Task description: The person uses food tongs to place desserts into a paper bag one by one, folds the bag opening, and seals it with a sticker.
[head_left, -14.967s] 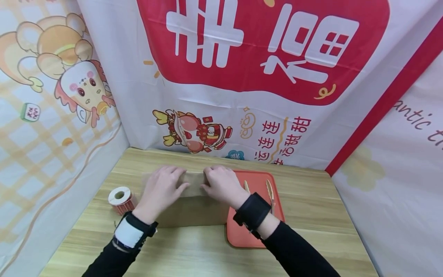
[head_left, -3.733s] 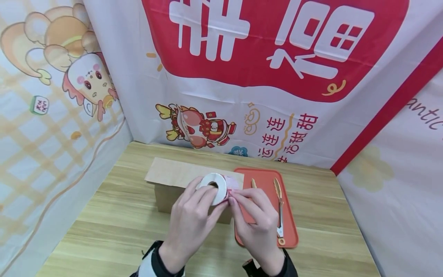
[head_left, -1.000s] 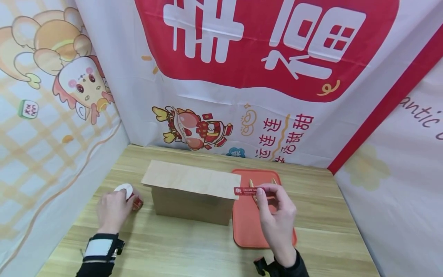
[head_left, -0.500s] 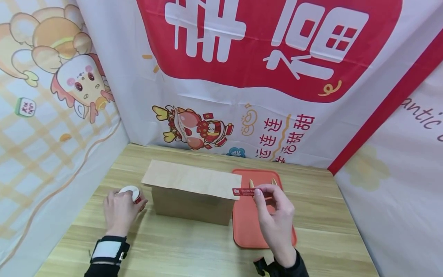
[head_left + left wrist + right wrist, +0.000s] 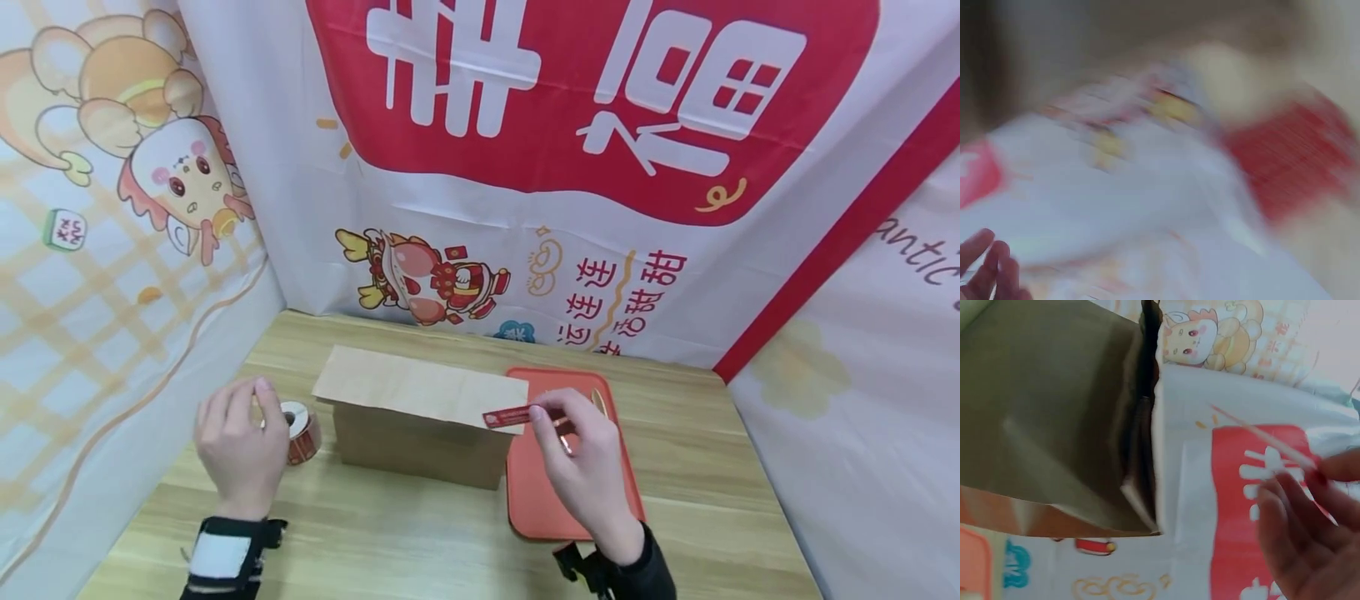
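My right hand (image 5: 588, 467) pinches one end of a red sticker strip (image 5: 506, 417), held out over the right end of the brown paper bag (image 5: 420, 446). The right wrist view shows the strip (image 5: 1260, 432) edge-on, apart from the bag (image 5: 1054, 412). The bag stands upright with its top folded over toward me. My left hand (image 5: 242, 446) is raised with loosely bent fingers and holds nothing. Beside it, on the table, stands the sticker roll (image 5: 302, 440), partly hidden by that hand. The left wrist view is blurred; some fingertips (image 5: 997, 269) show in a corner.
An orange-red tray (image 5: 543, 500) lies right of the bag, partly under my right hand. Tongs (image 5: 597, 402) rest on it, mostly covered. Printed cloth walls (image 5: 442, 196) close off the back and sides of the wooden table (image 5: 405, 542).
Earlier both hands worked at the roll above the bag. My left hand has since set the roll down at the left and let go. The strip has shifted slightly left over the folded top.
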The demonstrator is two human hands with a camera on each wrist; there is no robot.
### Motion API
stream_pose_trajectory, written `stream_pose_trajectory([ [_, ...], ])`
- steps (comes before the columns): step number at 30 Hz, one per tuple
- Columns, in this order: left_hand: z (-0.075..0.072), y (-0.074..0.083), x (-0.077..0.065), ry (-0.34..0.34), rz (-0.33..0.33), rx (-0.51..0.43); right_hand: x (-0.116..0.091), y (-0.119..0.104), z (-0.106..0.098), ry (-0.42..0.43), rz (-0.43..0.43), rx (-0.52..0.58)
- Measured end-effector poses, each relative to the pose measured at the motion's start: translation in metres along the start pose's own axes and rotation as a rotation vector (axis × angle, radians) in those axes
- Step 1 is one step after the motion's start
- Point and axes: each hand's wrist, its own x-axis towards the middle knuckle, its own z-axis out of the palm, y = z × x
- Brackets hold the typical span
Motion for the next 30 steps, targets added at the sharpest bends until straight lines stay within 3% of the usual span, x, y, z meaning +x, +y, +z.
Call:
stream_pose_trajectory([
  [1, -0.002, 0.016, 0.004, 0.015, 0.008, -0.08, 0.005, -0.001, 0.001, -0.055, -0.028, 0.004],
  [3, -0.005, 0.049, 0.006, -0.029, 0.046, -0.245, 0.015, -0.004, 0.005, -0.173, -0.083, 0.02],
  [5, -0.005, 0.077, 0.004, -0.146, 0.084, -0.395, 0.026, -0.006, 0.011, -0.273, -0.132, 0.026],
  [7, -0.005, 0.098, -0.003, -0.307, 0.077, -0.501, 0.035, -0.007, 0.02, -0.357, -0.167, 0.026],
  [10, -0.001, 0.115, -0.015, -0.508, -0.001, -0.555, 0.044, -0.008, 0.034, -0.456, -0.183, 0.006],
  [13, 0.005, 0.117, -0.026, -0.599, -0.059, -0.538, 0.051, -0.008, 0.046, -0.532, -0.176, -0.023],
  [16, 0.012, 0.114, -0.035, -0.612, -0.069, -0.535, 0.055, -0.008, 0.055, -0.562, -0.181, -0.106],
  [19, 0.018, 0.111, -0.042, -0.578, -0.089, -0.561, 0.058, -0.006, 0.064, -0.543, -0.217, -0.227],
  [24, 0.026, 0.111, -0.05, -0.54, -0.196, -0.549, 0.06, 0.001, 0.078, -0.458, -0.307, -0.419],
  [30, 0.035, 0.109, -0.06, -0.556, -0.299, -0.464, 0.056, 0.014, 0.095, -0.408, -0.363, -0.621],
])
